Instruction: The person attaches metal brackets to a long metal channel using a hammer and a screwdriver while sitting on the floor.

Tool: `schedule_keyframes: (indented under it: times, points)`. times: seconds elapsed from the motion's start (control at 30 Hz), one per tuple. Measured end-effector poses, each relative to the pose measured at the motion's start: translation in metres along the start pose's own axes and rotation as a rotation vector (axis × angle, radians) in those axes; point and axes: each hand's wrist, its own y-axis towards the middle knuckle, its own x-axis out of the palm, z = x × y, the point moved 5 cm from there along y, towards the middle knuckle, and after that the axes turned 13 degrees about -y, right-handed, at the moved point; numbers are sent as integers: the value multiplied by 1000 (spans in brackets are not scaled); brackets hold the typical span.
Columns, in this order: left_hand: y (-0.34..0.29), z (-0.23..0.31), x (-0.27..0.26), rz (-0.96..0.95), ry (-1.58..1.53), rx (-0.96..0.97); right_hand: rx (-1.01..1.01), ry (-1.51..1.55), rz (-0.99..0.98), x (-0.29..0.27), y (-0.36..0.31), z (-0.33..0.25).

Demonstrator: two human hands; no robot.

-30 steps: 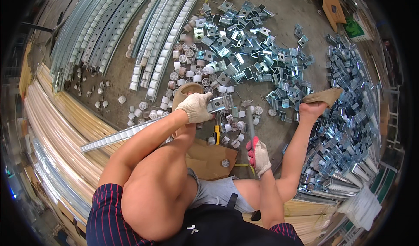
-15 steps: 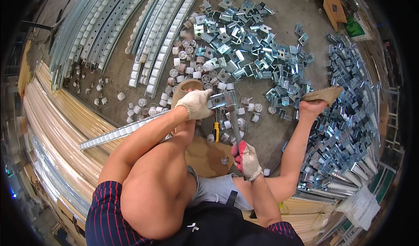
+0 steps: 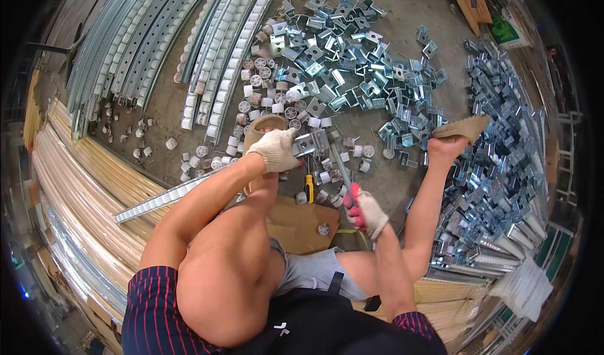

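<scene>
I lose part of the work under the gloves and arms. Taking the yellow-handled tool (image 3: 309, 189) as my mark, the left hand (image 3: 278, 150) sits just beyond it and to its left, curled down on the near end of a metal bracket (image 3: 304, 145); the fingers underneath are out of my sight. Left of the tool, a long rail (image 3: 160, 202) lined with white rollers slants up and vanishes behind the forearm and the leg, so I can't tell whether it joins the bracket. The right hand (image 3: 365, 211), to the right of the tool and a little nearer the body, is wrapped firmly around the grip of a hammer (image 3: 341, 169). The hammer's head is smeared, and I can't make out whether it touches the bracket's far edge.

The bracket lies just beyond the tool: bright silver, with a flat face, a dark round hole and an upturned plate at its right end. The hammer's shaft is plain grey, slanting up and left from the fist.

Beyond the tool I see loose white rollers (image 3: 290, 112), some spoked and brown-stained, then a heap of shiny brackets (image 3: 352, 72). Nearer the body than the tool lies brown cardboard (image 3: 296, 226), partly covered by the leg.
</scene>
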Motion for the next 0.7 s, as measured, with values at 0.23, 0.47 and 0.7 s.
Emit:
schedule_keyframes:
  times: [0.23,0.47,0.7]
  points:
    - [0,8,9,14,-16,38,-196,257,335,-34,15,16]
    - [-35,12,-10,261,90,229,-165,192,185,-26,7,6]
    - [-155,-111,-44,354,27,-230,-245,420,323,-84,-10,27]
